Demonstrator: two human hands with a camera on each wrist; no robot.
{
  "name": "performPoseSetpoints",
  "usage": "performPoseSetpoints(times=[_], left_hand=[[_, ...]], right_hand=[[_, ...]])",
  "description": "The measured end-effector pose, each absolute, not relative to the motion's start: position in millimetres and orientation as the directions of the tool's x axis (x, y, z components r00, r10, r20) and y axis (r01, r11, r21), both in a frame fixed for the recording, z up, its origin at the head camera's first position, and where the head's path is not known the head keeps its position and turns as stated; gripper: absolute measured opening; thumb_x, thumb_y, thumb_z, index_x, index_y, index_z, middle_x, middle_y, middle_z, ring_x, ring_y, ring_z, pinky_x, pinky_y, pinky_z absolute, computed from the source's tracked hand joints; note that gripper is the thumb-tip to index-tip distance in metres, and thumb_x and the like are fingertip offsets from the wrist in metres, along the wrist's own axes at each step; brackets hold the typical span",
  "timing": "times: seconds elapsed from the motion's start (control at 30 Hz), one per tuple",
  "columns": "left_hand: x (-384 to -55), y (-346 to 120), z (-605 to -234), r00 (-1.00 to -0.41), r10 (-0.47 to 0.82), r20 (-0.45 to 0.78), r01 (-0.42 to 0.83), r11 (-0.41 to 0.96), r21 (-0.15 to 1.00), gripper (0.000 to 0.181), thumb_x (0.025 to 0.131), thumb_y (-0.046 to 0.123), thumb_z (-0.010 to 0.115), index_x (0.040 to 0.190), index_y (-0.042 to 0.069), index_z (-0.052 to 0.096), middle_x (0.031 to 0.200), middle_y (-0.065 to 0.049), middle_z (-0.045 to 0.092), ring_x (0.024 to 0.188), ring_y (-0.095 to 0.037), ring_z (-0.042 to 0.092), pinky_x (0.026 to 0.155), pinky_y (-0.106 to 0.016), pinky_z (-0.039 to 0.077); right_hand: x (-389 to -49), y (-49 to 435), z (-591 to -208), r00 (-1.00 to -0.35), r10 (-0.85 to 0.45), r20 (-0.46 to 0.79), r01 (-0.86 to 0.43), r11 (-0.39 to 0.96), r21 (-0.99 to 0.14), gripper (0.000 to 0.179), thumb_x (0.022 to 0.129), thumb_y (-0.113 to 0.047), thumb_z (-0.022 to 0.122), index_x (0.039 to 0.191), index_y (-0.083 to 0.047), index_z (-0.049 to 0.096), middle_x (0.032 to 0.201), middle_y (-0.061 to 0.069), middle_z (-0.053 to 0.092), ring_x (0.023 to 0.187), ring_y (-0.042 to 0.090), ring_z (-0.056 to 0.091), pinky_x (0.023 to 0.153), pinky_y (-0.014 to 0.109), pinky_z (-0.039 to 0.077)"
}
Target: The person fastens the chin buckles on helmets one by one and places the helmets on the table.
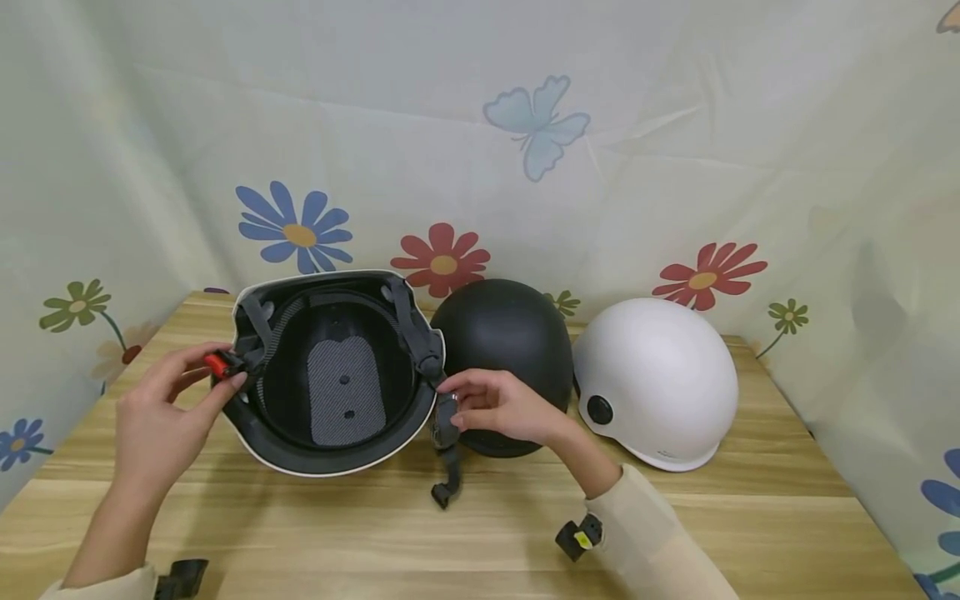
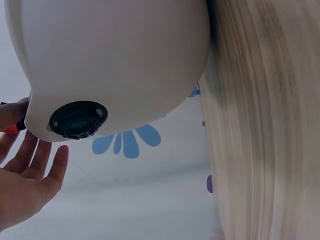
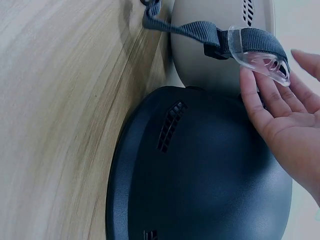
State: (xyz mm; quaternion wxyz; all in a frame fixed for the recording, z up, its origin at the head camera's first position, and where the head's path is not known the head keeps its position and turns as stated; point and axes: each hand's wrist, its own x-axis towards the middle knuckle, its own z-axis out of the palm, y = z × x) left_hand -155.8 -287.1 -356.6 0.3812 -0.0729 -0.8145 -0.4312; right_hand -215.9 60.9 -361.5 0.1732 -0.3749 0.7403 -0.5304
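Note:
A white helmet (image 1: pixel 341 457) rests on the table with its black padded inside facing me; its white shell (image 2: pixel 125 55) fills the top of the left wrist view. My left hand (image 1: pixel 161 417) pinches the red buckle (image 1: pixel 218 364) on its left strap between thumb and index finger. At the right rim, my right hand (image 1: pixel 502 404) touches the other chin strap (image 3: pixel 260 40) and its clear plastic chin piece (image 3: pixel 262 65). In the right wrist view those fingers are mostly straight, the thumb apart. Below hangs the strap's loose black end (image 1: pixel 442 495).
Close on the right stands a black helmet (image 1: pixel 498 333), dome up, partly behind my right hand. Further right sits a second white helmet (image 1: pixel 660 375) with a black round side disc (image 1: pixel 600 409). Behind the wooden table (image 1: pixel 337 542) hangs a flowered cloth (image 1: pixel 420 150).

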Motion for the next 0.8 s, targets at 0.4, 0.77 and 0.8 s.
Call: performPoseSetpoints(times=[0.4,0.77,0.8], left_hand=[[-159,-295,-347,-0.701,-0.147,0.698,0.463,0.651,0.601,0.041,0.066,-0.015,0.073,0.104,-0.003,0.064,0.094,0.031,0.051,0.085,0.014,0.049,0.08,-0.003,0.036],[-161,-305,-338,-0.709,-0.107,0.698,0.475,0.659,0.583,0.039,0.068,-0.015,0.071,0.105,-0.005,0.063,0.094,0.028,0.05,0.088,0.013,0.048,0.075,-0.001,0.036],[-161,-306,-338,-0.71,-0.11,0.695,0.47,0.661,0.585,0.039,0.068,-0.015,0.071,0.105,-0.005,0.063,0.093,0.028,0.05,0.088,0.013,0.048,0.075,0.0,0.036]], right_hand=[[-215,68,-358,-0.69,-0.716,0.103,-0.321,0.175,-0.931,0.052,0.081,0.006,0.063,0.128,0.005,0.041,0.086,0.012,0.061,0.077,0.019,0.059,0.073,0.031,0.051],[-214,84,-351,-0.688,-0.716,0.114,-0.43,0.277,-0.859,0.021,0.08,0.001,0.067,0.1,0.003,0.062,0.081,0.006,0.061,0.073,0.017,0.057,0.07,0.029,0.051],[-214,85,-351,-0.689,-0.715,0.119,-0.437,0.278,-0.855,0.019,0.08,0.0,0.067,0.098,0.003,0.062,0.082,0.006,0.061,0.073,0.017,0.057,0.07,0.029,0.051]])
